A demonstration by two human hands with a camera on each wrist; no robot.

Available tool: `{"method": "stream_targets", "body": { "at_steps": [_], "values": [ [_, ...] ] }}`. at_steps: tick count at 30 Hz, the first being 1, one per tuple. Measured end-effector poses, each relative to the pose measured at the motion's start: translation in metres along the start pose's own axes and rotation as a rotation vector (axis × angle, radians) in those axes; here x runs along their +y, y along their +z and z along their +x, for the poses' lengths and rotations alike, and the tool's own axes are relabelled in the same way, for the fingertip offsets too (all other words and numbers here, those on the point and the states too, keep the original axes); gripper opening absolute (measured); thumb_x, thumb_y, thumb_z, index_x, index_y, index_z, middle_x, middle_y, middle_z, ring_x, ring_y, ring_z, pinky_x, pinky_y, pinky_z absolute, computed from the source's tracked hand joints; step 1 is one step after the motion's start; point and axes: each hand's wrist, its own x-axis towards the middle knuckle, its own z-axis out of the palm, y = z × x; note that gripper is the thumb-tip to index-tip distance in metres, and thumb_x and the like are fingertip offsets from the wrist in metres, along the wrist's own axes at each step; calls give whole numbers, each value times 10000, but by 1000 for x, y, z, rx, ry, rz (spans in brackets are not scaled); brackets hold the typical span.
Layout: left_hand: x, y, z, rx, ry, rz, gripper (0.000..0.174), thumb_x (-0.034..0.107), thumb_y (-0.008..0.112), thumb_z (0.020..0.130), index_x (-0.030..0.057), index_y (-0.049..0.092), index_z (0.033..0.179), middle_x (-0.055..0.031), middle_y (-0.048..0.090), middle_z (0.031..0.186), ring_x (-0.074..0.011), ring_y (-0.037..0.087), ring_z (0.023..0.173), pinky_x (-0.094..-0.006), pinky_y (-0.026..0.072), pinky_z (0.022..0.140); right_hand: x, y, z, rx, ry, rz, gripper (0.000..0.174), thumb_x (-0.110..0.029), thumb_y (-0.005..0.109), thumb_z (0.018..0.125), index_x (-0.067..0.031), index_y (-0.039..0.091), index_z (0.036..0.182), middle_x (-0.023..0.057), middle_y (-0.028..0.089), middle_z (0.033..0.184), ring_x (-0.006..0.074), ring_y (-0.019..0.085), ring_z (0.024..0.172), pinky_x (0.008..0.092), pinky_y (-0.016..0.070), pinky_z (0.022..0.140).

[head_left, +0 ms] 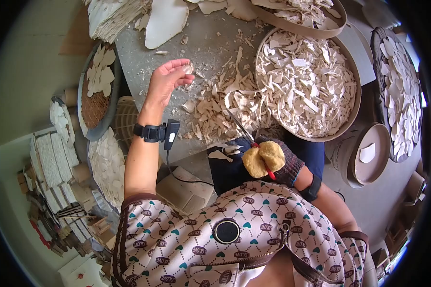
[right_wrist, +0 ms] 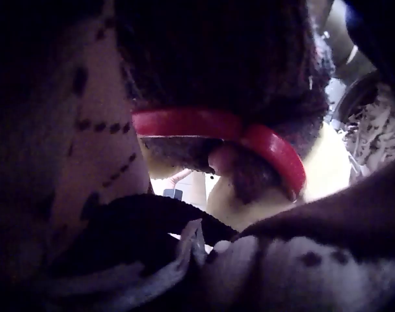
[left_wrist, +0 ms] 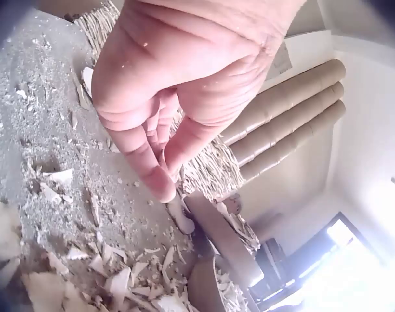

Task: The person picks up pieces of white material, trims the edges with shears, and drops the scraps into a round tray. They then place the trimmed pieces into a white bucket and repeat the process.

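Observation:
My bare left hand (head_left: pixel 170 79) is raised over the grey table at the left, thumb and fingertips brought together. They pinch a small pale chip (head_left: pixel 188 69), largely hidden by the fingers. In the left wrist view the left hand (left_wrist: pixel 178 84) is close above the crumb-covered tabletop. My right hand (head_left: pixel 288 165), in a dark knitted glove, grips scissors with red handles (right_wrist: pixel 184 122) low against my lap. Yellow foam padding (head_left: pixel 272 157) wraps the handles. The scissors' blades (head_left: pixel 240 125) point up and left, toward a heap of pale, brown-edged trimmings (head_left: pixel 232 107).
A round tray (head_left: pixel 357 100) full of white shards stands right of the heap, with another shallow tray (head_left: pixel 316 32) behind. Large white sheets (head_left: pixel 165 24) lie at the back left. Baskets of flat pieces (head_left: pixel 400 91) flank the table. A cable (head_left: pixel 182 179) runs from the left wrist.

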Motion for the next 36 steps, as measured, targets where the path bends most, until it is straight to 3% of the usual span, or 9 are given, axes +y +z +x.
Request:
{"method": "stream_targets", "body": {
  "at_steps": [6, 8, 12, 15, 22, 25, 28, 33, 36],
  "values": [
    [3, 36, -33, -8, 42, -63, 226, 50, 603, 827, 3, 462, 997, -167, 627, 877, -174, 634, 716, -239, 524, 642, 1, 2, 9, -20, -120, -119, 220, -178, 639, 791, -44, 582, 956, 99, 637, 913, 233, 619, 853, 302, 489, 772],
    [-6, 56, -48, -6, 46, -79, 200, 35, 593, 830, 5, 470, 985, -152, 630, 857, -173, 638, 708, -236, 524, 622, 0, 7, 14, -51, -149, 198, 198, -146, 607, 816, -42, 584, 983, 103, 637, 950, 248, 615, 875, 315, 491, 794],
    [-35, 86, -71, 53, 91, -114, 173, 30, 598, 828, -4, 514, 975, -122, 636, 864, -163, 638, 710, -234, 525, 625, -14, 11, 21, 19, -559, -647, 232, -109, 645, 749, -34, 589, 961, 124, 639, 955, 260, 614, 901, 331, 496, 783],
    [-49, 90, -74, 92, 73, -223, 198, 30, 598, 829, -18, 529, 1008, -119, 637, 866, -167, 638, 715, -240, 527, 637, -14, 9, 20, 7, -557, -688, 224, -108, 641, 757, -31, 587, 960, 123, 638, 958, 257, 614, 907, 331, 497, 784],
    [-58, 95, -81, 125, 71, -286, 246, 30, 581, 837, -26, 541, 1073, -124, 641, 891, -174, 639, 734, -249, 529, 654, -10, 17, 16, -52, -33, 508, 223, -108, 607, 789, -49, 569, 1000, 127, 624, 995, 272, 608, 916, 326, 486, 805],
    [-55, 98, -87, 26, 55, -170, 228, 29, 576, 840, -27, 548, 1059, -117, 638, 898, -181, 639, 741, -257, 530, 659, -14, 13, 16, -34, -404, -350, 266, -134, 637, 758, -49, 563, 999, 128, 619, 1002, 281, 602, 922, 343, 483, 810],
    [-60, 99, -88, 93, 51, -300, 187, 21, 583, 833, -15, 572, 1016, -101, 635, 881, -190, 635, 741, -266, 531, 673, -15, 9, 16, 17, -618, -857, 330, -180, 674, 712, -52, 561, 993, 131, 614, 983, 299, 594, 914, 366, 482, 805],
    [-62, 111, -89, 214, 96, -467, 161, 7, 597, 820, -28, 587, 977, -103, 631, 833, -176, 634, 704, -257, 538, 647, -5, 3, 19, -6, -405, -540, 407, -256, 707, 653, -64, 566, 982, 129, 608, 927, 326, 586, 874, 383, 481, 783],
    [-60, 108, -86, 199, 63, -435, 165, 7, 589, 826, -28, 580, 987, -111, 632, 872, -187, 631, 722, -268, 537, 671, -4, 1, 23, 57, -554, -770, 390, -269, 698, 660, -69, 571, 970, 128, 609, 915, 324, 589, 861, 377, 487, 765]
  ]
}}
